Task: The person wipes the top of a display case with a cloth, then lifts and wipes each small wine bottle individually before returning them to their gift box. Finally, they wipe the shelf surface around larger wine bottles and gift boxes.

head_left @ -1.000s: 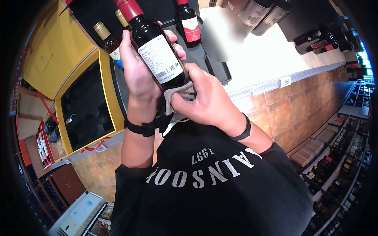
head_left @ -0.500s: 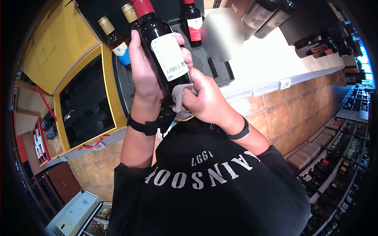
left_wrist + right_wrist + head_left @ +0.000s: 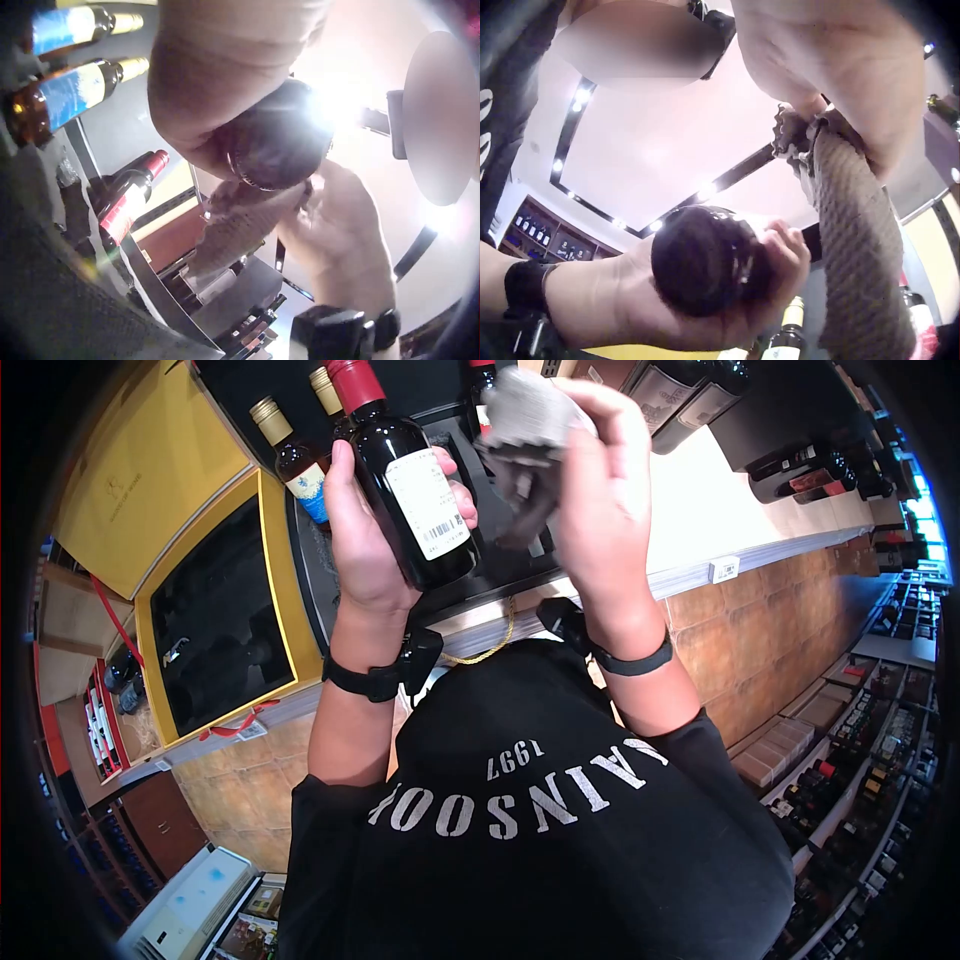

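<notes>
My left hand grips a dark wine bottle with a red cap and a white back label, tilted with its neck away from me. To its right, my right hand holds a crumpled grey cloth, apart from the bottle in the head view. From the left wrist view the bottle's round base faces the camera, the cloth behind it. The cloth hangs from the right hand in the right wrist view, beside the left hand round the bottle.
Two gold-capped bottles stand at the left, beside an open yellow box with black lining. A red-labelled bottle lies or stands near the dark tray; I cannot tell which. Large dark bottles are at the upper right.
My right hand has lifted away from the bottle's base, up and to the right, carrying the cloth. The left hand keeps its grip on the bottle, which has hardly moved since half a second ago.
</notes>
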The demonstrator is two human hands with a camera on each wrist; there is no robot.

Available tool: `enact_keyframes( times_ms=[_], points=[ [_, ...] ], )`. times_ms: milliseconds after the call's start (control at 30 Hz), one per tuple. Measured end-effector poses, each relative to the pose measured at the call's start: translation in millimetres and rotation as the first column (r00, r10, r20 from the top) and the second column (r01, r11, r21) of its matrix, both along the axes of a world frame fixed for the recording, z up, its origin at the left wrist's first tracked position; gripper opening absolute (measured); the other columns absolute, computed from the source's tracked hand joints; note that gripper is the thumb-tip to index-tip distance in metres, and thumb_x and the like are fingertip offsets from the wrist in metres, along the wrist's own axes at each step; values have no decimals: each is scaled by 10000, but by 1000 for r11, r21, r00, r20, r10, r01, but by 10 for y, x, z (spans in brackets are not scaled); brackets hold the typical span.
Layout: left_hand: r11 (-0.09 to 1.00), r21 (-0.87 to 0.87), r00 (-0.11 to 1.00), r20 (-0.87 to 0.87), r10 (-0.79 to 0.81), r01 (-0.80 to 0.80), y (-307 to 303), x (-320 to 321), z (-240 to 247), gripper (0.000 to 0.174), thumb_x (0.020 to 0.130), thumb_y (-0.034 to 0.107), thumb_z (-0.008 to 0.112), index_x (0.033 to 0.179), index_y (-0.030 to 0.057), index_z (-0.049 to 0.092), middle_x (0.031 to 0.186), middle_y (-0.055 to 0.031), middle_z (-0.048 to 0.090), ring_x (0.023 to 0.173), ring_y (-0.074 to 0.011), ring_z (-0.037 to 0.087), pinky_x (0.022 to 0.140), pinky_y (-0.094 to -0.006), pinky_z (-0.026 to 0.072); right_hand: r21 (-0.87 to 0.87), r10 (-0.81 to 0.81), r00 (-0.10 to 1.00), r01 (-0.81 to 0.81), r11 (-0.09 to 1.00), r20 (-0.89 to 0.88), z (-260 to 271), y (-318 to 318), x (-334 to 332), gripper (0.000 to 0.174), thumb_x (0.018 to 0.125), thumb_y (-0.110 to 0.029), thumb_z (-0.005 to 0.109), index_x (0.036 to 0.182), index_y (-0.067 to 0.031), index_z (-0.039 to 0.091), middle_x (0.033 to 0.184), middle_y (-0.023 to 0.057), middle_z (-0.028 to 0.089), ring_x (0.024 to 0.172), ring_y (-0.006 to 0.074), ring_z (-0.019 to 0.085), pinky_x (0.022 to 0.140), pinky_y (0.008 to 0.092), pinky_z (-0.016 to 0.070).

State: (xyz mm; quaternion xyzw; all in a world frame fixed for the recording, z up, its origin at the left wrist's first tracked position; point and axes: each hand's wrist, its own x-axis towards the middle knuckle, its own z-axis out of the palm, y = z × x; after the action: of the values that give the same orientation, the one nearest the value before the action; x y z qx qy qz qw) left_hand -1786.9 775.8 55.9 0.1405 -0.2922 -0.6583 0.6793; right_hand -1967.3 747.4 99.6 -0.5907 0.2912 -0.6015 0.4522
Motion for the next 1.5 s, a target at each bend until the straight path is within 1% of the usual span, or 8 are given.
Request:
enact_keyframes(
  times_ms=[167, 300, 367, 567, 800, 967, 1267, 1500],
  points=[
    [934, -182, 894, 282, 349, -307, 143, -84, -314, 603, 1131, 538, 484, 1517, 77, 529, 1453, -135, 632, 1297, -243, 651, 1134, -441, 529, -672, -176, 932, -90, 735, -317, 7, 86, 416, 387, 884, -5, 735, 1267, -13, 682, 1218, 179, 696, 1106, 397, 681, 1004, 458, 555],
    [960, 185, 976, 100, 195, -211, 143, 8, -38, 609, 1146, 573, 375, 1307, 35, 611, 1170, -148, 739, 1010, -279, 751, 976, -437, 613, -644, -43, 922, -236, 728, -386, -185, 338, 374, 387, 795, 9, 770, 1176, -2, 708, 1239, 161, 696, 1116, 396, 686, 1033, 523, 544],
    [911, 197, 909, 290, 298, -361, 215, -68, 168, 642, 1149, 571, 320, 1217, 16, 635, 1112, -156, 742, 917, -293, 757, 890, -449, 629, -639, 32, 928, -280, 716, -370, -209, 458, 224, 352, 777, 11, 778, 1123, 7, 714, 1202, 158, 698, 1088, 386, 685, 1022, 536, 543],
    [982, 170, 994, -56, 90, -80, 27, -13, 182, 770, 1127, 628, 232, 1140, -43, 610, 977, -160, 667, 712, -313, 681, 625, -428, 583, -427, 74, 843, -344, 837, -533, -136, 648, -240, 323, 711, -6, 767, 1030, 13, 721, 963, 168, 704, 896, 322, 689, 905, 459, 570],
    [984, 158, 996, -14, 86, -83, 3, -39, 172, 781, 1129, 626, 200, 1134, -34, 619, 1012, -159, 694, 815, -334, 726, 680, -448, 634, -362, -81, 865, -121, 924, -495, -328, 486, -73, 845, 858, -308, 888, 1585, -94, 515, 1094, 138, 566, 778, 333, 653, 688, 413, 561],
    [996, 72, 997, -48, 58, -54, -34, -94, 134, 807, 1139, 610, 191, 1248, -54, 637, 1119, -194, 702, 1101, -405, 728, 1035, -540, 607, -320, -112, 822, -90, 943, -559, -378, 513, -24, 896, 826, -306, 939, 1587, -112, 509, 1208, 148, 567, 944, 332, 678, 777, 417, 600],
    [977, 107, 981, 89, 173, -182, 16, -171, 242, 676, 1161, 531, 227, 1396, -6, 564, 1302, -237, 684, 1203, -414, 707, 1044, -553, 606, -242, -96, 881, -22, 970, -463, -400, 397, 23, 827, 836, -177, 922, 1531, -13, 504, 1233, 224, 686, 1099, 357, 720, 873, 403, 609],
    [960, 36, 890, 384, 244, -279, 38, -156, 346, 562, 1094, 227, 535, 1565, 39, 291, 1437, -300, 577, 1287, -448, 666, 1085, -569, 586, -12, 120, 938, -131, 991, -326, -340, 264, -60, 754, 874, -188, 861, 1490, 37, 490, 1246, 281, 706, 1132, 409, 741, 957, 415, 598]
  ],
)
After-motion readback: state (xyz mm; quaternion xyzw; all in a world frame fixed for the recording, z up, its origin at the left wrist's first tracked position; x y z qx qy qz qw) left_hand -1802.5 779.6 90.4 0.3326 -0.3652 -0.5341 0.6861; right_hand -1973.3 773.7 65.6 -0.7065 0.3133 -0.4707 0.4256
